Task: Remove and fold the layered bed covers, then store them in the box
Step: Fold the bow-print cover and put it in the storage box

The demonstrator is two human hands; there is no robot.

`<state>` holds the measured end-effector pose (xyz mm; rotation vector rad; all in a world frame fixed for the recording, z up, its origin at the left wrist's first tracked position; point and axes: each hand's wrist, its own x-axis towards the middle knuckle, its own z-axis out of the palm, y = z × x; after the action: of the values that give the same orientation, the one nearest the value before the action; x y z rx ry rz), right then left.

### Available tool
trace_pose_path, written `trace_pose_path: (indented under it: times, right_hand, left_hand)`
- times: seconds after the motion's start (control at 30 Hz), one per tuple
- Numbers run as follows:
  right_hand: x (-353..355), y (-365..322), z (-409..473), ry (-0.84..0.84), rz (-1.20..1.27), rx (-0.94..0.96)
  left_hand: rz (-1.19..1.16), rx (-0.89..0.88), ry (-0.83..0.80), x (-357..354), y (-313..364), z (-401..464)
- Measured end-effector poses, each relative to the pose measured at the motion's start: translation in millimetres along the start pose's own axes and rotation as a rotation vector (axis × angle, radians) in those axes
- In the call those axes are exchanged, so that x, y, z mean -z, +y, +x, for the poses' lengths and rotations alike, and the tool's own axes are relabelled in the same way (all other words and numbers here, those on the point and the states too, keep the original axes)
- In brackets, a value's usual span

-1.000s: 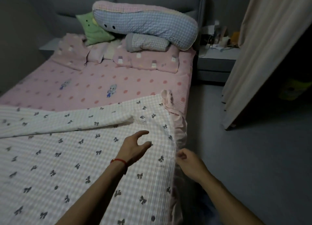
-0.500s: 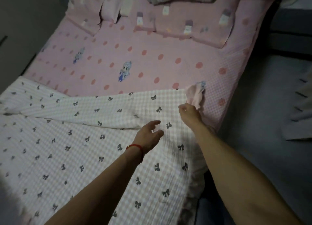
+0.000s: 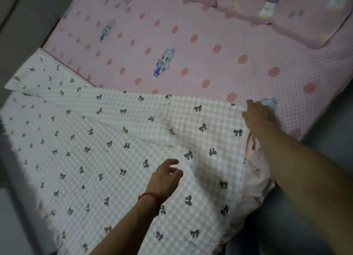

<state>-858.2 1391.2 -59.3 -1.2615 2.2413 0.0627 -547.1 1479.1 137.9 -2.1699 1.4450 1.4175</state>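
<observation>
A person leans over a bed, both bare forearms reaching in from the lower edge of the view. The left hand (image 3: pixel 165 180), a red string bracelet (image 3: pixel 151 198) around its wrist, hovers low over the white checked cover (image 3: pixel 118 159), its fingers loosely curled and spread, holding nothing; whether the fingertips brush the cloth cannot be told. The right arm stretches further, crossing the bed's right side, and the right hand (image 3: pixel 257 116) lies at the far right corner of that cover with its fingers bent down onto the cloth, apparently gripping its edge, though the blur hides the exact hold.

The white checked cover, a thin woven sheet printed with small dark bows, spreads over the near half of the bed. Its far edge is turned back on itself in a long diagonal fold running from the left side toward the right hand. Below the right forearm a plain pale pink layer (image 3: pixel 256 178) bulges out from under it in soft bunches at the bed's edge.

Beyond the fold lies the pink dotted sheet (image 3: pixel 191 50), flat and smooth, patterned with red dots and small cartoon figures. At the far end, pink pillows (image 3: pixel 298 15) with little printed shapes lie across the head of the bed. Grey floor (image 3: pixel 324 159) shows to the right.
</observation>
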Motion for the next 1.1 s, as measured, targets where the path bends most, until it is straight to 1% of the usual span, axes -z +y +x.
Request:
trace_pose_path:
  times: [0.07, 0.13, 0.23, 0.3, 0.37, 0.43, 0.5, 0.57, 0.67, 0.77, 0.83, 0.87, 0.9, 0.93, 1.03, 1.07, 1.1]
  right_hand:
    - [12.1, -12.5, -10.5, 0.001, -0.236, 0.018]
    - [20.4, -28.0, -32.1, 0.047, -0.419, 0.078]
    - [12.9, -41.0, -68.9, 0.099, -0.592, 0.253]
    - [2.6, -45.4, -94.6, 0.088, -0.637, 0.361]
    - [-10.5, -53.0, -123.7, 0.029, -0.600, 0.437]
    - [-21.4, -64.4, -161.9, 0.050, -0.467, 0.465]
    - [-32.4, -68.7, -191.5, 0.140, -0.320, 0.542]
    - [-49.9, -71.8, -233.8, 0.314, -0.249, 0.698]
    - [-72.2, -81.2, -301.5, 0.404, -0.213, 0.901]
    - [-95.0, -96.1, -381.2, 0.486, -0.200, 0.989]
    - [-112.3, -103.0, -438.7, 0.464, -0.219, 1.021]
    - [-123.1, -107.8, -483.6, 0.464, -0.201, 1.012]
    - [-133.9, -109.0, -514.8, 0.479, -0.174, 1.029]
    - [-143.2, -110.5, -553.2, 0.452, -0.157, 1.016]
    - [-172.1, -110.4, -626.2, 0.335, -0.189, 1.012]
    - [-183.2, -114.0, -640.9, 0.293, -0.212, 1.014]
    - [-196.8, -118.4, -652.6, 0.266, -0.226, 1.001]
  left_hand:
    - [0.009, 0.013, -0.004, 2.5, -9.1, -2.4]
    - [0.013, 0.038, -0.026, 4.5, -22.2, -10.0]
    - [0.003, 0.070, -0.037, 8.8, -46.3, -24.5]
    - [-0.002, 0.085, -0.028, 10.7, -63.4, -32.3]
    - [-0.020, 0.091, -0.014, 10.9, -84.9, -39.4]
    - [-0.042, 0.081, -0.016, 12.3, -111.2, -51.9]
    - [-0.065, 0.077, -0.018, 9.6, -132.3, -57.9]
    - [-0.101, 0.062, -0.017, 12.4, -158.7, -72.4]
    - [-0.207, 0.041, -0.034, 17.7, -201.1, -89.3]
    - [-0.343, -0.004, -0.072, 30.8, -255.8, -114.8]
    - [-0.445, -0.007, -0.088, 38.5, -296.5, -130.5]
    - [-0.488, -0.008, -0.120, 46.6, -325.1, -143.3]
    - [-0.559, 0.024, -0.153, 49.3, -347.9, -148.9]
    - [-0.631, 0.059, -0.201, 53.7, -370.4, -156.9]
    - [-0.958, 0.174, -0.313, 59.2, -405.7, -153.0]
    - [-1.037, 0.178, -0.322, 62.2, -412.5, -146.0]
    - [-1.048, 0.169, -0.294, 65.8, -417.4, -138.9]
